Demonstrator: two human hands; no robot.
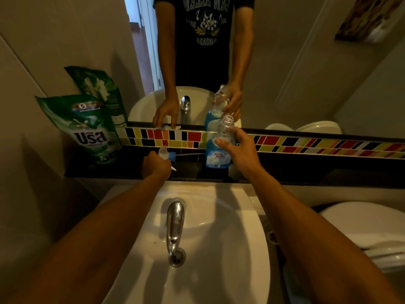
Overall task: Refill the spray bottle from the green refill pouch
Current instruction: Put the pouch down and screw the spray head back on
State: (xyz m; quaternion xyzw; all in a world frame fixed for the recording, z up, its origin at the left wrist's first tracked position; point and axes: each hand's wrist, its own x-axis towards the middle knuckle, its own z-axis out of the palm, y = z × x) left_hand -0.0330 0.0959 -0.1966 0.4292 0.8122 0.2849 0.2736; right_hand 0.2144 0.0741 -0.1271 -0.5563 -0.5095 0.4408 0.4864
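On the ledge, right hand (240, 150) holds the open spray bottle (219, 148).

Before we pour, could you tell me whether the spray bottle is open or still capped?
Open. The spray bottle stands upright with a bare neck, steadied by the right hand; the left hand holds the removed spray head.

The room is dim and yellowish. Dark shadows from the arms fall across the white sink (219, 249). Edges look bent and a bit blurry.
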